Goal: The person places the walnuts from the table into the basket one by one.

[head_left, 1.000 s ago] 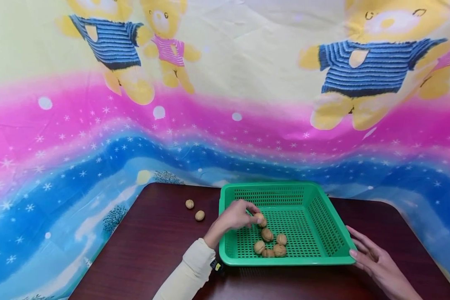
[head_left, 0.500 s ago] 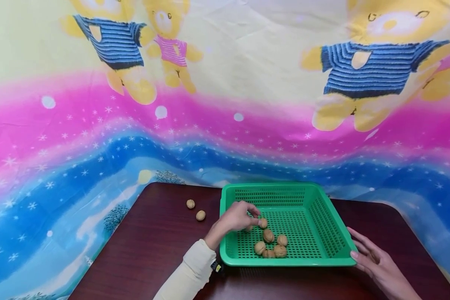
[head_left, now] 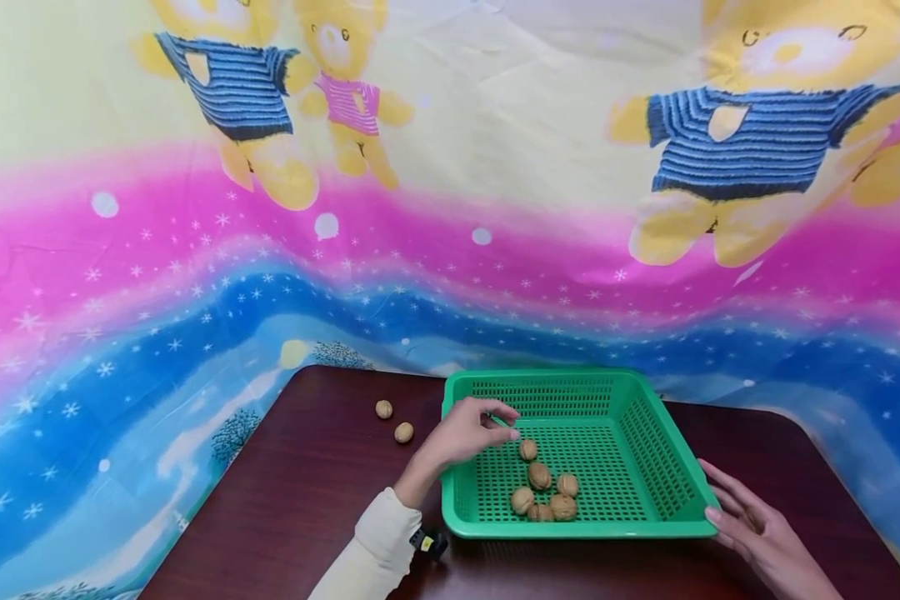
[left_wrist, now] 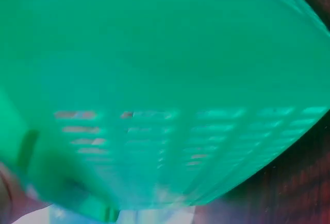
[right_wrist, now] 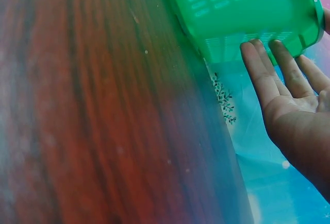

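In the head view my left hand (head_left: 468, 433) hovers over the left side of a green plastic basket (head_left: 577, 528), thumb and fingers apart with nothing between them. Just past its fingertips a walnut (head_left: 527, 450) lies on the perforated basket floor. Several more walnuts are grouped toward the front, one of them a darker walnut (head_left: 539, 476). At the basket's front right corner, my right hand (head_left: 757, 529) holds the rim, thumb on top. Its fingers (right_wrist: 255, 69) lie nearly straight along the outer wall in the right wrist view. Basket wall (left_wrist: 165, 54) fills most of the left wrist view.
Two loose walnuts, a farther walnut (head_left: 383, 409) and a nearer walnut (head_left: 403, 432), lie left of the basket on the dark wooden table (head_left: 307, 467). Behind the table hangs a cloth printed with bears (head_left: 450, 250).
My left hand has let go of a walnut inside the basket and drawn slightly up and left from it. The right hand stays at the basket's corner.
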Demonstrator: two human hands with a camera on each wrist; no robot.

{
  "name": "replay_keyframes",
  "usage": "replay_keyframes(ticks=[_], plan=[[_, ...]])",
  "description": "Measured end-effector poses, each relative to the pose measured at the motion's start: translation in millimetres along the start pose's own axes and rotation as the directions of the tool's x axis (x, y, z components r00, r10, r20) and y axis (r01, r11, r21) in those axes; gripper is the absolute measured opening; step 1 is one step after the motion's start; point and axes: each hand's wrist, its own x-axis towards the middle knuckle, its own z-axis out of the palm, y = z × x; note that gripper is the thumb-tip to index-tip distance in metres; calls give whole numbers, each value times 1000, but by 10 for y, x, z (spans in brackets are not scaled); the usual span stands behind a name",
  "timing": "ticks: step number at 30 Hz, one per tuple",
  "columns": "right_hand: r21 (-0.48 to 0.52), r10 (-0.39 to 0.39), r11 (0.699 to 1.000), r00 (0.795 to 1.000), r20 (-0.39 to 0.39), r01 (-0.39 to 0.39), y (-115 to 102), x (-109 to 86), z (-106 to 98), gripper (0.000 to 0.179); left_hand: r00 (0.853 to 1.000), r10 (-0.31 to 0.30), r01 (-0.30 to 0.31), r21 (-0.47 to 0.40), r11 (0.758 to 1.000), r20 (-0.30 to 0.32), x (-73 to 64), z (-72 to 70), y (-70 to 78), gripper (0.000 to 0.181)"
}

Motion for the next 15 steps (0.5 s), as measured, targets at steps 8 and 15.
replay_keyframes(ticks=[8,15], plan=[[51,-22,998,999,24,20,10,-2,-12,67,990,30,-39,-62,997,-134,-192,-408,-86,36],[19,-19,1000,1000,0,19,18,-1,-4,67,972,-51,17,-146,989,-230,-355,-689,-280,43]])
